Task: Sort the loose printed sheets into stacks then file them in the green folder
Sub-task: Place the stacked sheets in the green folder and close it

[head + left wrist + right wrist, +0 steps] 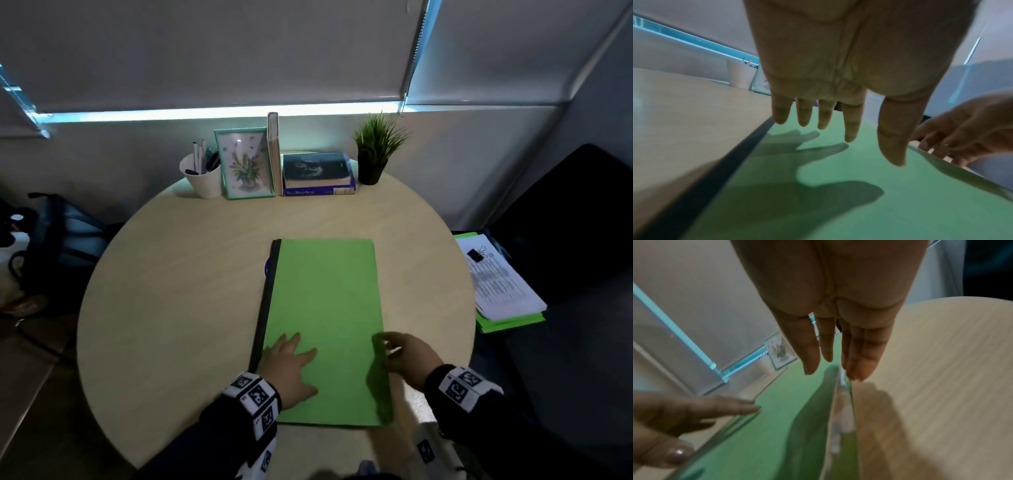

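Observation:
The green folder (325,291) with a black spine lies shut on the round table (171,291), close to me. My left hand (291,359) is spread flat just over the cover near the spine, fingers straight (851,123), casting a shadow on the green. My right hand (407,356) is at the folder's right edge, thumb over the cover and straight fingertips (857,369) against the edge. That edge is slightly raised, and white sheets (840,410) show inside. Neither hand grips anything.
A clipped stack of printed papers on green folders (496,281) lies on a dark seat to the right. Along the table's far edge stand a pen cup (202,178), a framed picture (245,164), books (315,174) and a potted plant (375,150). A backpack (58,240) sits at left.

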